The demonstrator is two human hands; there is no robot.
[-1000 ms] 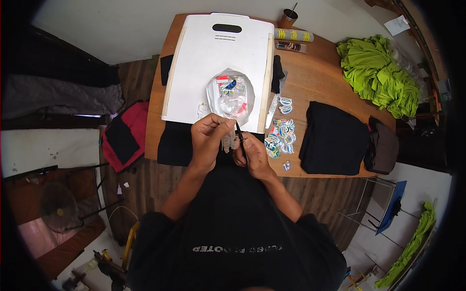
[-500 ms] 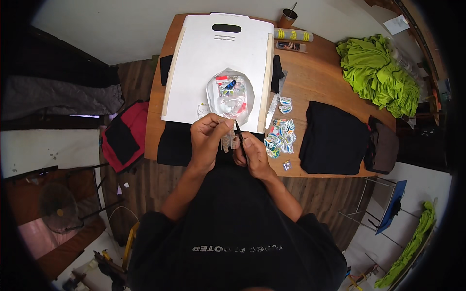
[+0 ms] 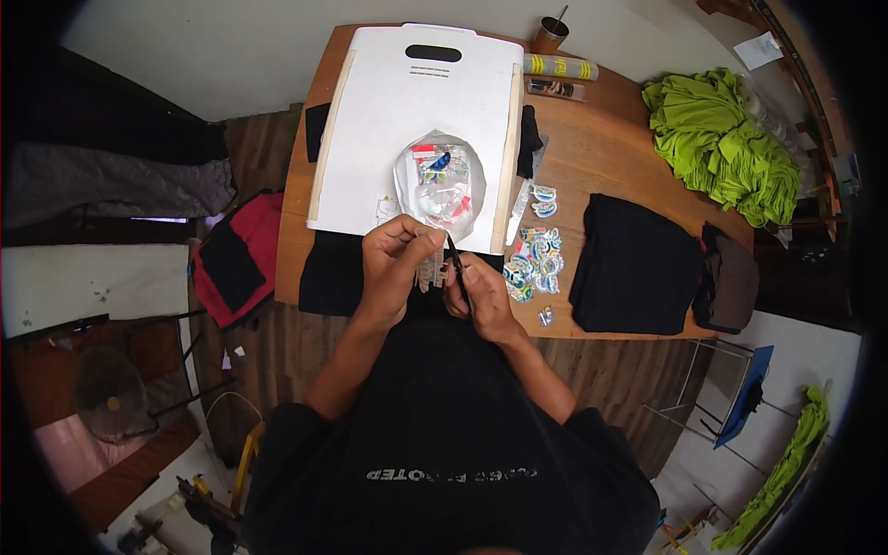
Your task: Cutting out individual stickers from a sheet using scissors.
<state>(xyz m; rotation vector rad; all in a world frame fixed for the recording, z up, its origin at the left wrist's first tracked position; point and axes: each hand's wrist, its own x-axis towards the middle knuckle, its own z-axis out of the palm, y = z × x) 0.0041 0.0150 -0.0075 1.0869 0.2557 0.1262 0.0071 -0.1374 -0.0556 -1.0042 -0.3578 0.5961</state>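
Observation:
My left hand [image 3: 396, 259] is closed, thumb and finger pinching a small clear plastic piece [image 3: 431, 271] that hangs below the fingertips. Beside it my right hand [image 3: 483, 294] grips a slim black tool [image 3: 456, 259], whose narrow tip points up at the left fingertips; its exact kind does not show. Both hands are just in front of the near edge of a white panel [image 3: 370, 139]. In that panel a round opening lined with white plastic, like a bag [image 3: 470, 190], holds clear scraps with red and blue bits. Glossy cut-out stickers [image 3: 536, 264] lie to the right.
Folded black cloth [image 3: 634, 264] and a brown cloth [image 3: 731, 287] lie on the wooden table [image 3: 592, 139]. Bright green fabric [image 3: 717, 139] is heaped at the far right. A brown cup [image 3: 549, 35] and a patterned roll [image 3: 562, 67] stand by the wall.
Both hands stay almost in place. The clear piece under my left fingertips is turned slightly.

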